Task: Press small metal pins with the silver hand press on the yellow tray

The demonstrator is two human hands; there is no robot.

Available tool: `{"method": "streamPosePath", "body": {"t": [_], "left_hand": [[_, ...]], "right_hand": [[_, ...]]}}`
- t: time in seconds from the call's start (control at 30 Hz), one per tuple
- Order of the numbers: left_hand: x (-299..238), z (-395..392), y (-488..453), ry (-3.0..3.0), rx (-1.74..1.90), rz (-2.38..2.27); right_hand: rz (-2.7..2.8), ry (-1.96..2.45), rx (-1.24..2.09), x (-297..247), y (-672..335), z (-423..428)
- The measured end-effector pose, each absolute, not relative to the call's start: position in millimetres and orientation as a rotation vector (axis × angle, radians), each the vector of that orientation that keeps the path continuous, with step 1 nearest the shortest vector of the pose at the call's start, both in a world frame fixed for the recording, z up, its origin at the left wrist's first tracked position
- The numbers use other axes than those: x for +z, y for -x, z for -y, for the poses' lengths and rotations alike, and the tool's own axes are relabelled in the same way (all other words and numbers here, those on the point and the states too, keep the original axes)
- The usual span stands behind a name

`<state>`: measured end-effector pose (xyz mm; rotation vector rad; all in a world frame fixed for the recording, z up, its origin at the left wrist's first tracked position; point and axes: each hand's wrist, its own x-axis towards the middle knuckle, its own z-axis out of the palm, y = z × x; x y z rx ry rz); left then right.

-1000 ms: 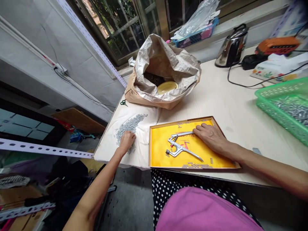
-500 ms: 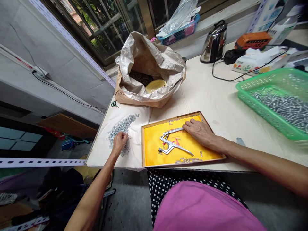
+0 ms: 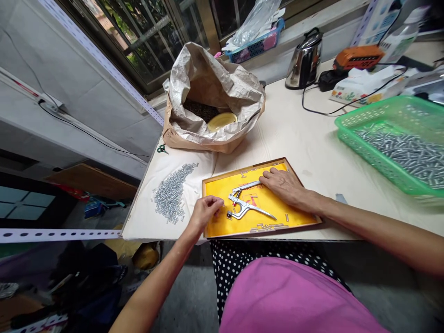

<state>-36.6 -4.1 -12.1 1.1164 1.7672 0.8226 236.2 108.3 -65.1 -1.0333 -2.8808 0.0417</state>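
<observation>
Silver snap-fastener pliers (image 3: 248, 210) lie with their handles apart on a yellow-lined shallow tray (image 3: 205, 226). My right hand (image 3: 282, 185) has its fingers curled over the end of the upper handle. Thumb and fingertips pinched together, my left hand (image 3: 207, 210) hovers over the tray's left side, just left of the pliers' jaws. Whatever sits in that pinch is too small to make out. To the left, a pile of small silver metal pieces (image 3: 169, 194), which look like springs, is spread on the pale table cover. Several similar pieces (image 3: 267, 227) lie along the tray's near edge.
Behind the tray stands an open paper sack (image 3: 211, 138) with a yellow bowl (image 3: 222, 121) and dark contents inside. A green basket (image 3: 385, 166) of silver pieces is on the right. Green-handled scissors (image 3: 162, 148) lie by the sack; a kettle (image 3: 305, 60) stands farther back.
My left hand has moved right, from the pile of silver pieces to above the tray's left side, still pinched. My right hand stays on the pliers' handle. The view has shifted slightly.
</observation>
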Motion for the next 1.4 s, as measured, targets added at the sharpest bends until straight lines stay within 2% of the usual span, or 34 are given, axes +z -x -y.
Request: {"method": "streamPosePath", "body": {"t": [0.17,0.33,0.57,0.8,1.13,1.4], "left_hand": [[-31,6,15,-1.305,0.716,-1.908],[-30,4,11,-1.441,0.558,-1.985],[-25,-2,10,-1.464,0.317,-1.984],[-17,-5,7,-1.180,0.170,-1.898],[-27,-7,13,-1.210,0.134,-1.875],[-24,-7,14,-1.249,0.117,-1.867]], "right_hand": [[2.823,1.017,-0.140,-64,-239,-105],[2.807,1.000,-0.177,-55,-235,-106],[2.835,1.021,-0.098,-53,-232,-108],[2.835,0.954,-0.063,-52,-233,-102],[2.789,1.070,0.244,-56,-240,-89],[2.843,1.032,0.262,-59,-244,-68]]}}
